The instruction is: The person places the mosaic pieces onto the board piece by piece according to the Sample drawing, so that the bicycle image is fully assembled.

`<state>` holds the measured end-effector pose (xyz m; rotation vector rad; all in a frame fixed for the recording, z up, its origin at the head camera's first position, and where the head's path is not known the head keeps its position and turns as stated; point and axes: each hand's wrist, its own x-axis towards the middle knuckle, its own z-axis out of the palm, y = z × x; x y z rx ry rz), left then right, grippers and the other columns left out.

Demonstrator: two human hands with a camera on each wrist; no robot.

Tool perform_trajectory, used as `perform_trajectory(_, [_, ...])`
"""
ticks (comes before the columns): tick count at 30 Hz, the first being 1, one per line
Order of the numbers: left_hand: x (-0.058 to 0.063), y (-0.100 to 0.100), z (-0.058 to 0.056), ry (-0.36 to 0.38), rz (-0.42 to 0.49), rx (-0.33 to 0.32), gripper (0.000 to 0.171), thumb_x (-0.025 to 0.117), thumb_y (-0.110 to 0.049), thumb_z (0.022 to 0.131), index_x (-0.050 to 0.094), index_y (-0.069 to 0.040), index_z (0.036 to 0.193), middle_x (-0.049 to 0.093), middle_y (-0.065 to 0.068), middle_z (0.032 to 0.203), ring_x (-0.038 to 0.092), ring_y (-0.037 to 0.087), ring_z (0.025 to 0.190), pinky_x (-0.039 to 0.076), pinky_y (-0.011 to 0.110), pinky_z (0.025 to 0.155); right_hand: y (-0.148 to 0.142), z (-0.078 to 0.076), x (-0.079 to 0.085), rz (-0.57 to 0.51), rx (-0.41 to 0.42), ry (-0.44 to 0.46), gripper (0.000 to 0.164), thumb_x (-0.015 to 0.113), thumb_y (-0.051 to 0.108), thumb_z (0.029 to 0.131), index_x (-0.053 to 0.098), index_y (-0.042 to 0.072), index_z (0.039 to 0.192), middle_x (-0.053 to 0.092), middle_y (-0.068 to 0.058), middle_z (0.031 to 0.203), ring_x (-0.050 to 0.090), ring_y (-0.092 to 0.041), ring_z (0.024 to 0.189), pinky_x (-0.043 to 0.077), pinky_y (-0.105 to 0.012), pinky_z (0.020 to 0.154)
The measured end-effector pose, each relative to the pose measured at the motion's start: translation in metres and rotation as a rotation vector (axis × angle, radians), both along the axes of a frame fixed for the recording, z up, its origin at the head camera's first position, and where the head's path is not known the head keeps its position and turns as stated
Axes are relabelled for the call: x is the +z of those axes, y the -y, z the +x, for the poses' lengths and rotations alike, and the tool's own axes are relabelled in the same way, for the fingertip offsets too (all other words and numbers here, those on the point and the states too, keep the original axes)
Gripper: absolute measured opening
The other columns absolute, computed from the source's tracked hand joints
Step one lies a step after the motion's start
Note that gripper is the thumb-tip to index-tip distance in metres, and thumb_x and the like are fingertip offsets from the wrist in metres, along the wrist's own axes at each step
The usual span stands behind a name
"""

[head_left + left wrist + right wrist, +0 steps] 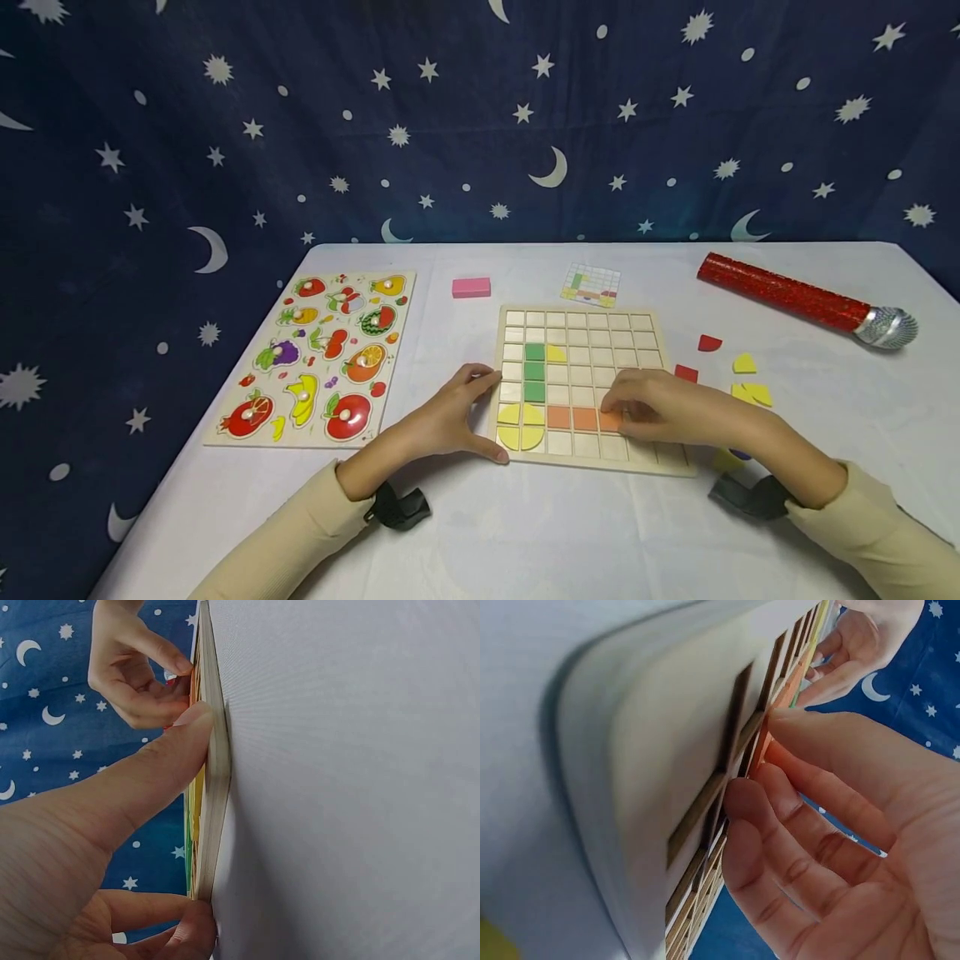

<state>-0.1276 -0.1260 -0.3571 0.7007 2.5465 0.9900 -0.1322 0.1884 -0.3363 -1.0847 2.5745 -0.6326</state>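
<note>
A wooden grid board [600, 319] lies on the table. My left hand [442, 417] holds its left side, thumb at the near corner and fingertips along the left edge. My right hand [663, 404] pinches an orange square tile [610, 422] at the right end of an orange row, partly hidden by the fingers. Two more orange tiles [558, 417] sit left of it. Green squares [534, 371] form a column, with a yellow quarter-circle [556, 354] beside the top one. Several yellow quarter-circles [508, 437] make a circle at the board's near left.
Behind the board lies a pattern card [591, 284], with a pink block [471, 287] to its left. A fruit peg puzzle [318, 358] is at the left. Loose red pieces [709, 342] and yellow pieces [745, 363] lie right of the board, below a red microphone [795, 296].
</note>
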Motion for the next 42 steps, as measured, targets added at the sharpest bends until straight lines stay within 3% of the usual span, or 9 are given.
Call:
perform_trajectory(10, [0.0, 0.0, 0.0, 0.0, 0.003, -0.005, 0.107, 0.094, -0.026, 0.061, 0.037, 0.008, 0.145, 0.036, 0.018, 0.143, 0.043, 0.028, 0.127, 0.036, 0.043, 0.108, -0.008, 0.0, -0.002, -0.035, 0.006, 0.034, 0.019, 0.072, 0.016, 0.088, 0.072, 0.02, 0.107, 0.055, 0.014, 0.09, 0.049, -0.005, 0.079, 0.045, -0.021, 0.068])
perform_trajectory(17, [0.001, 0.0, 0.0, -0.005, -0.002, -0.007, 0.106, 0.094, -0.026, 0.062, 0.037, 0.008, 0.145, 0.035, 0.018, 0.144, 0.042, 0.028, 0.128, 0.036, 0.043, 0.109, -0.019, -0.001, 0.002, -0.067, -0.032, 0.044, 0.019, 0.073, 0.014, 0.087, 0.072, 0.02, 0.105, 0.057, 0.014, 0.089, 0.05, -0.005, 0.078, 0.048, -0.022, 0.068])
perform_trajectory(28, [0.0, 0.0, -0.001, -0.012, -0.004, -0.009, 0.106, 0.094, -0.026, 0.062, 0.038, 0.008, 0.145, 0.036, 0.018, 0.143, 0.043, 0.027, 0.127, 0.036, 0.043, 0.108, -0.047, -0.009, 0.003, -0.146, -0.07, -0.09, 0.019, 0.076, 0.01, 0.084, 0.072, 0.013, 0.103, 0.063, 0.01, 0.096, 0.049, -0.001, 0.075, 0.047, -0.022, 0.063])
perform_trajectory(36, [0.0, 0.001, 0.0, -0.003, 0.008, -0.008, 0.105, 0.094, -0.024, 0.063, 0.037, 0.009, 0.145, 0.035, 0.018, 0.144, 0.044, 0.026, 0.125, 0.036, 0.043, 0.108, -0.068, -0.017, 0.004, -0.131, -0.22, -0.165, 0.02, 0.076, 0.006, 0.082, 0.073, 0.014, 0.1, 0.064, 0.011, 0.087, 0.052, -0.001, 0.074, 0.05, -0.022, 0.064])
perform_trajectory(42, [-0.001, 0.001, 0.0, -0.011, 0.01, -0.01, 0.105, 0.094, -0.025, 0.063, 0.038, 0.009, 0.145, 0.036, 0.017, 0.143, 0.045, 0.025, 0.123, 0.037, 0.042, 0.107, -0.081, -0.024, 0.004, -0.072, -0.291, -0.17, 0.018, 0.076, 0.009, 0.083, 0.073, 0.01, 0.101, 0.068, 0.007, 0.094, 0.054, -0.001, 0.079, 0.052, -0.021, 0.068])
